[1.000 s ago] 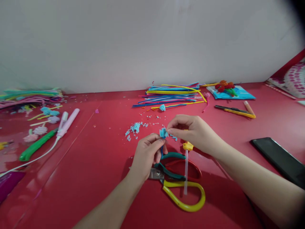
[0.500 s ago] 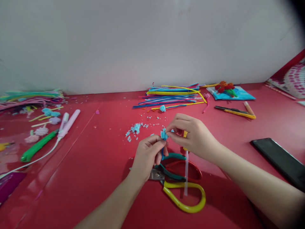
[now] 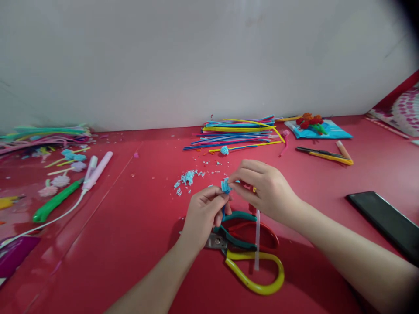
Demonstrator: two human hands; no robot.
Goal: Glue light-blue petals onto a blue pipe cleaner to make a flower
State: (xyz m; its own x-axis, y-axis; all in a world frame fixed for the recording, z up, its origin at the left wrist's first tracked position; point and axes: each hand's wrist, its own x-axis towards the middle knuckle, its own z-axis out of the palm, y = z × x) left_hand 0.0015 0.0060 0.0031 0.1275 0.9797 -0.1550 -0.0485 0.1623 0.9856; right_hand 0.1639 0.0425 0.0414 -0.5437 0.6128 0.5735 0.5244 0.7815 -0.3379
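Observation:
A small light-blue pipe-cleaner flower (image 3: 225, 185) on a dark-blue stem sits between my two hands, above the red table. My left hand (image 3: 207, 209) pinches it at its base, with the stem showing below the fingers. My right hand (image 3: 262, 185) is closed at the flower's right side, thumb and fingertips pressed on its edge. Under the hands lie yellow-handled scissors (image 3: 255, 283) and pliers with green and red handles (image 3: 240, 216). A clear glue stick (image 3: 257, 244) crosses over the handles. Light-blue fluff scraps (image 3: 187, 177) are scattered to the left of the flower.
Behind the hands are a bundle of pipe cleaners (image 3: 238, 133) and a blue ball-shaped piece (image 3: 224, 150). A blue packet (image 3: 337, 130) and a black phone (image 3: 382, 222) lie to the right. Leftward are a pink corded tool (image 3: 100, 170) and a green-handled tool (image 3: 55, 203).
The whole view has shifted slightly. My right hand has turned a little at the flower, covering more of the yellow piece behind it. Both hands keep their hold.

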